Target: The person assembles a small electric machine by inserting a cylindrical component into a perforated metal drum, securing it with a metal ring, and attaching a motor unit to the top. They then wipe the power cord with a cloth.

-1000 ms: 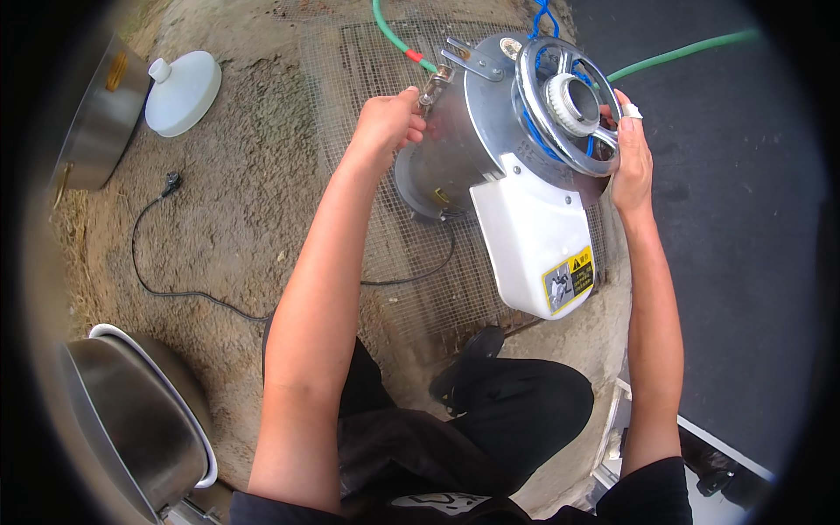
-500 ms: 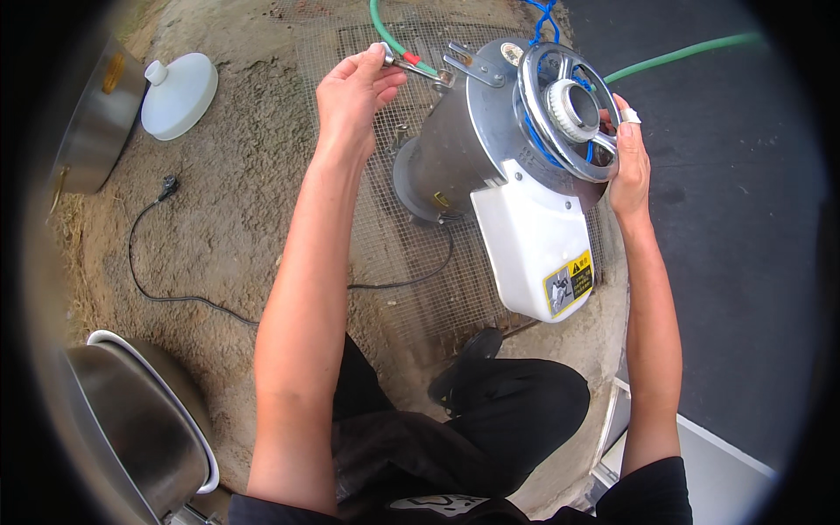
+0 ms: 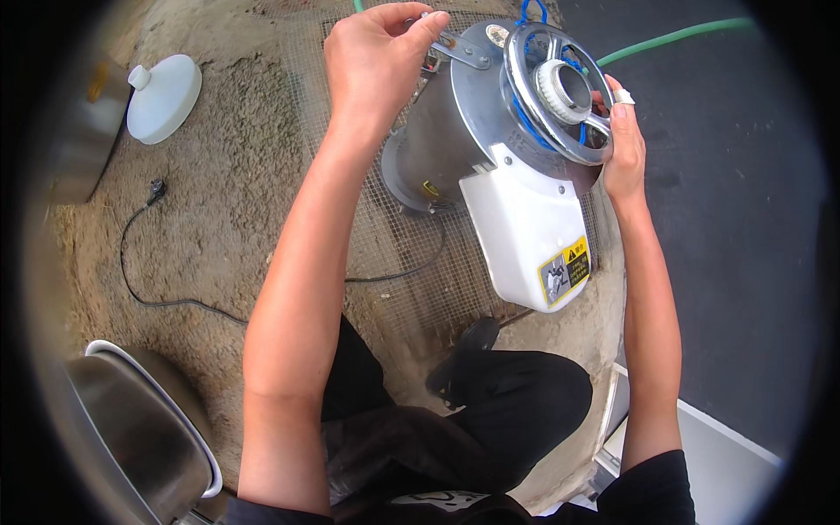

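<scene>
Seemingly working a swing bolt (image 3: 426, 15) by the slotted lug (image 3: 467, 54)
Left hand (image 3: 372, 66) pinches the bolt, right hand (image 3: 624, 150) grasps the handwheel (image 3: 553, 93); next likely calls for careful alignment.

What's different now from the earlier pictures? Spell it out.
The left hand has moved up, first swinging the silver metal latch outward, and is now at the flat slotted metal bracket. The latch is mostly hidden; whether it's still held is unclear. The right hand keeps its grip on the round chrome handwheel. The grey metal cylinder and white round plastic lid stayed put.
</scene>
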The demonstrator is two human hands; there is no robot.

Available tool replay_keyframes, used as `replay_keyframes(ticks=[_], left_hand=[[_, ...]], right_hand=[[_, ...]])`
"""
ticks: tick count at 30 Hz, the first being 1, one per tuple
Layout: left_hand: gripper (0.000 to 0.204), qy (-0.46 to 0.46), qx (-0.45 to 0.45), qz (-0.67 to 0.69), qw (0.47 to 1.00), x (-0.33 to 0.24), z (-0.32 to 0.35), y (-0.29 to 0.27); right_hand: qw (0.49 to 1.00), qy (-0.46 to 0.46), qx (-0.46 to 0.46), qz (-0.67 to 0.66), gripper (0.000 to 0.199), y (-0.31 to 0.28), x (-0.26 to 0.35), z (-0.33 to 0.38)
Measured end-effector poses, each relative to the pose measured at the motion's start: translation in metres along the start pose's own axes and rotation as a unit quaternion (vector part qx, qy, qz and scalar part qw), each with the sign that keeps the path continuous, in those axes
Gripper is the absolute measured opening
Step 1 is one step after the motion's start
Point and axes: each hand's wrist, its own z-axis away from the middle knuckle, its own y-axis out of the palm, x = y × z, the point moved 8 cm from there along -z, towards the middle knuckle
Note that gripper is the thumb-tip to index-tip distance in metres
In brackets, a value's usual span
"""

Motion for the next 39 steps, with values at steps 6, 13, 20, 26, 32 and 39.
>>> replay_keyframes(ticks=[6,13,20,26,32,39], left_hand=[[0.065,-0.008,0.006,0.072,0.997,0.009,0.022,0.016],[0.051,-0.033,-0.068,0.203,0.976,0.016,0.034,0.033],[0.034,0.144,-0.09,-0.048,0.984,-0.011,0.046,0.027],[0.056,0.033,-0.018,0.047,0.998,0.013,0.053,0.038],[0.046,-0.007,0.015,0.136,0.991,0.022,0.054,0.044],[0.045,0.011,0.056,0.056,0.997,0.018,0.053,0.039]], right_hand=[[1.0,0.009,0.005,0.005,0.062,0.0,0.001,0.0],[1.0,0.005,0.016,0.022,0.06,0.0,0.006,0.0],[0.999,0.015,0.017,0.031,0.06,-0.001,0.006,0.001],[0.996,0.003,0.024,0.09,0.059,-0.007,0.023,-0.001],[0.939,-0.26,-0.064,0.215,0.044,-0.007,0.151,-0.004],[0.886,-0.261,0.186,0.334,0.014,0.116,0.186,-0.051]])
